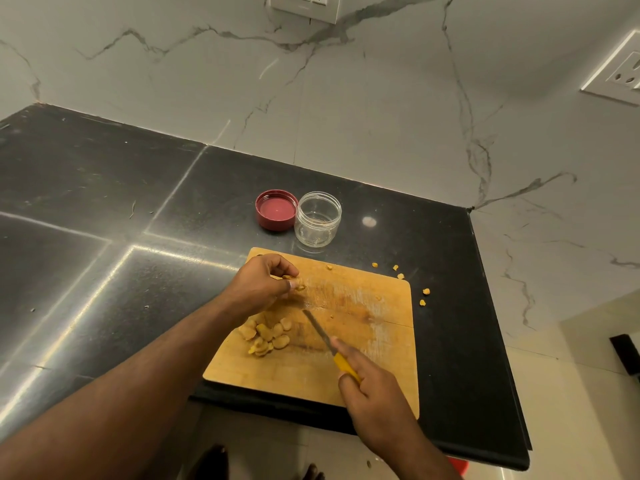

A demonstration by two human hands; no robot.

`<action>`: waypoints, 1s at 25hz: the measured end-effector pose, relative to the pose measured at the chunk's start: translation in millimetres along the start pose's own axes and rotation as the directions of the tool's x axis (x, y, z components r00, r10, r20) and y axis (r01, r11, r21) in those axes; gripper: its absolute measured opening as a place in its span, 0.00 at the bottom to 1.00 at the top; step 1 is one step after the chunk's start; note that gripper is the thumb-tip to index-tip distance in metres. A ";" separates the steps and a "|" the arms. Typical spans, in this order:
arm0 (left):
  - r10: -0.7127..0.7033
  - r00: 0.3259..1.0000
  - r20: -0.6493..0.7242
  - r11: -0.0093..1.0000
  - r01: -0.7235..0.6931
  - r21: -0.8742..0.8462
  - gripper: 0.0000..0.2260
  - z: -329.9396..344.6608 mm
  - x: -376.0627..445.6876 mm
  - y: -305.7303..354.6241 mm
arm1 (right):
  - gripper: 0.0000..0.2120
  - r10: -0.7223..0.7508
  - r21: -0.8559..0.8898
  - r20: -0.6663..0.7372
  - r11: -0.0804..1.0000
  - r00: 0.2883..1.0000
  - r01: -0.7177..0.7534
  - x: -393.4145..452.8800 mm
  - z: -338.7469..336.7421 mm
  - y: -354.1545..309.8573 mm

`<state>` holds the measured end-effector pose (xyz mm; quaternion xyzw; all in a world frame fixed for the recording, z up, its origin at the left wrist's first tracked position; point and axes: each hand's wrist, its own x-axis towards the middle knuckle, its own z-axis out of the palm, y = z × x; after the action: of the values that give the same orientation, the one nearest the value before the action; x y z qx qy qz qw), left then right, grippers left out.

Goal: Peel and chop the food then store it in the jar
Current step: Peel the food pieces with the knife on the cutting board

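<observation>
Okay, going left to right: your left hand [261, 284] sits at the far left corner of the wooden cutting board [381, 341], fingers curled and pinching a small yellow piece of food [300, 287] right at the fingertips; the piece is too small to tell whether it is peeled. Just below that hand, on the near left part of the board, a pile of chopped pieces [266, 336] lies loose, pale yellow-brown chunks touching each other. Behind the board on the black countertop [104, 202], the red lid [276, 209] lies upside down, and the clear jar [318, 218] stands upright just beside it on the right, open and looking nearly empty. Your right hand [372, 386] is wrapped around the yellow handle of the knife [325, 336], index finger stretched along the top, blade pointing up-left over the middle of the board with its tip near the left hand, apart from the pile. Farther right, a few stray bits [425, 292] lie scattered on the counter past the far right corner of the board, with one more on the board's far edge. Marble-pattern wall [381, 98] behind, with a socket [620, 76] at right.
</observation>
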<state>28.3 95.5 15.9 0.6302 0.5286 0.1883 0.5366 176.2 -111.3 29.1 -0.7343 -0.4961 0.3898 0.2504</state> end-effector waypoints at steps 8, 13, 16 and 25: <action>-0.002 1.000 0.005 1.000 0.002 -0.018 0.05 7.5 1.1 -2.0 | 0.23 0.063 -0.105 -0.162 0.991 0.985 -0.081 -4.4 -2.8 13.5; -0.002 1.000 -0.011 1.000 0.001 -0.031 0.05 9.9 -0.3 -1.9 | 0.23 0.012 -0.027 -0.017 1.000 1.000 -0.013 -10.7 2.5 14.0; -0.014 1.000 -0.024 0.999 0.013 -0.041 0.05 8.1 -0.7 0.8 | 0.23 -0.016 -0.025 -0.011 1.000 1.000 0.015 -8.8 7.2 7.4; -0.030 0.999 -0.012 0.999 0.030 -0.013 0.05 3.2 -5.1 -3.4 | 0.24 -0.099 -0.030 0.058 0.994 0.993 0.100 -7.9 15.7 -6.9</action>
<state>27.5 89.1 13.5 0.6176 0.5401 0.1871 0.5402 158.1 -116.3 27.9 -0.7013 -0.5453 0.3894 0.2432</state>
